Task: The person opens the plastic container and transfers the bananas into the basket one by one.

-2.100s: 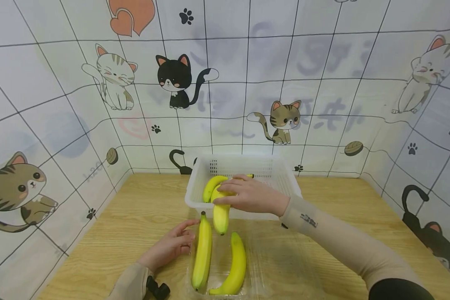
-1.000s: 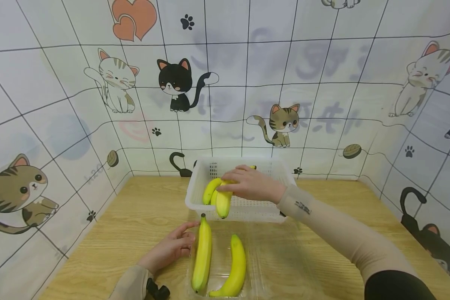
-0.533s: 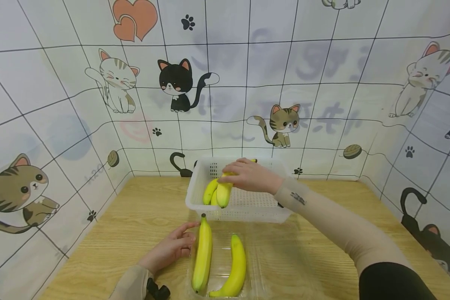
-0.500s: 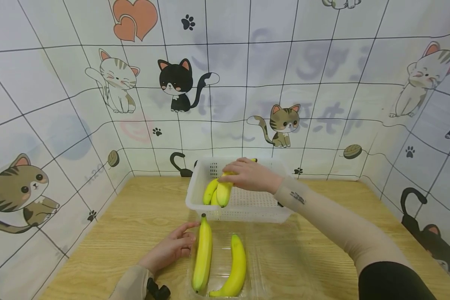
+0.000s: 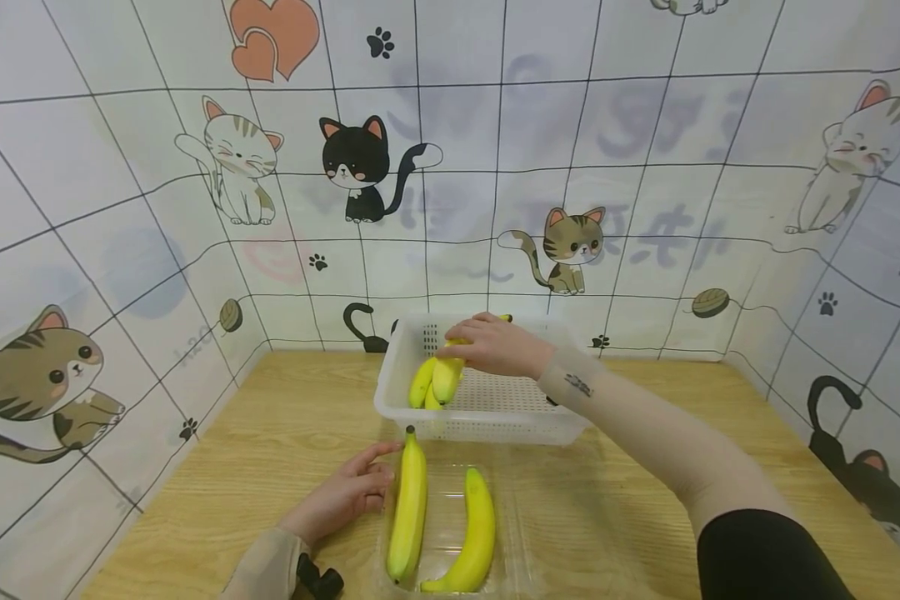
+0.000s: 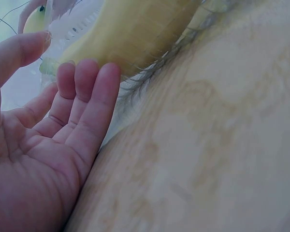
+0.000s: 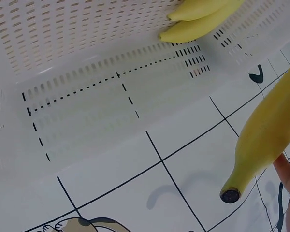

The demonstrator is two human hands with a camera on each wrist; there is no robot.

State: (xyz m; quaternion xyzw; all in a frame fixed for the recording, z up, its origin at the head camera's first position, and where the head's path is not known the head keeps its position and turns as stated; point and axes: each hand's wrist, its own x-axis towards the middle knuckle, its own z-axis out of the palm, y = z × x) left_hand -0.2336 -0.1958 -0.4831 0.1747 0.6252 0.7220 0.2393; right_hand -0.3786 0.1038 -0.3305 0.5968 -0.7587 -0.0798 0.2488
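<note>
My right hand grips a yellow banana around its middle, over the left part of a white plastic basket. In the right wrist view the banana's dark stem end points away from the fingers. Two other bananas lie inside the basket. Nearer to me, a clear plastic container bears a long banana on its left and a curved banana to the right of it. My left hand rests at the container's left side, its fingertips touching the clear wall, palm up and fingers slightly bent.
The wooden table reaches back to a white wall covering with printed cats and grid lines, which also encloses both sides. A black strap mount sits on the left wrist. The basket stands near the back wall.
My right hand has carried its banana back and slightly up, from above the basket's front rim to over its inside. The left hand and the bananas in the container have stayed in place.
</note>
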